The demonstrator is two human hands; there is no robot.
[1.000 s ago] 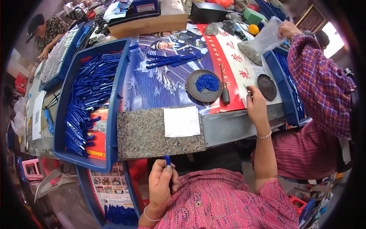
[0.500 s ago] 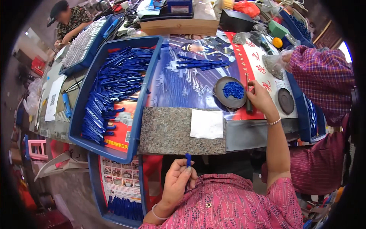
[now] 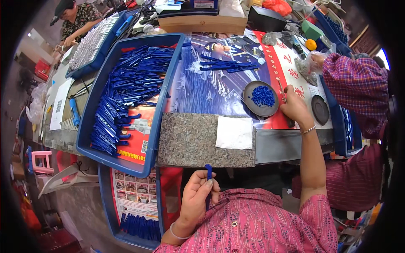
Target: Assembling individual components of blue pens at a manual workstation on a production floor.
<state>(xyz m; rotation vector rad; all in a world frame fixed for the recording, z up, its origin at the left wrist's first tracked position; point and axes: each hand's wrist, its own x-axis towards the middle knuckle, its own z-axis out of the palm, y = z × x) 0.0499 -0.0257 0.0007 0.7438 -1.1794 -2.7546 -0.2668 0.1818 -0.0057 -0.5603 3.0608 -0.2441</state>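
In front of my chest, my left hand [image 3: 197,195] pinches a slim blue strip-like piece [image 3: 209,169] between thumb and fingers, its curved end pointing up. My right hand [image 3: 296,107] reaches out to the far right, fingers closed around a thin tool [image 3: 290,121] with a dark handle. Just left of that hand sits a round grey dish [image 3: 249,104] with many tiny blue parts [image 3: 262,96] heaped in it. A folded white cloth or paper [image 3: 234,133] lies on the speckled stone slab [image 3: 185,141] between my hands.
At left, a blue tray [image 3: 180,55] holds many blue pieces [image 3: 135,76]. Below it stands a second tray [image 3: 105,198]. More blue pieces [image 3: 230,64] lie on the poster. A dark disc [image 3: 319,110] lies right of my hand. Co-workers [image 3: 80,21] sit far left and close right.
My right hand tilts the slim tool, its thin end now up beside the dish. The blue parts in the dish look more spread. My left hand keeps its pinch. The view shifts slightly.
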